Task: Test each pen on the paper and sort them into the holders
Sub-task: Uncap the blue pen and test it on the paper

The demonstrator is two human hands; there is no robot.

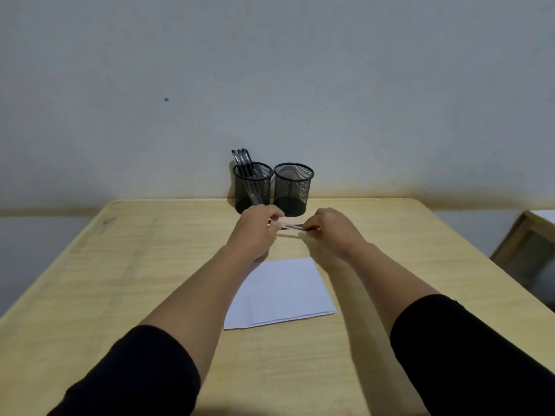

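Nearest the camera, two black sleeves (135,373) end at bare forearms that reach forward over a pale wooden table (90,280). Between the forearms lies a white sheet of paper (282,292), flat, seemingly unmarked and close to the person, likely placed there so a pen tip can be tried on it without a stretch.

Beyond the paper's far edge the left hand (255,229) and right hand (330,232) meet over the table, each with its fingers pinched closed on one end of a single pen (292,227), which spans the gap between them roughly level. That two-ended hold suggests the cap is being pulled off before a test stroke, though the cap itself is too small to make out.

Farther back, against the wall, two black mesh holders stand just beside each other. The left holder (253,187) carries three dark pens (241,162) leaning to the left; the right holder (293,187) looks empty, presumably waiting for the other sort.
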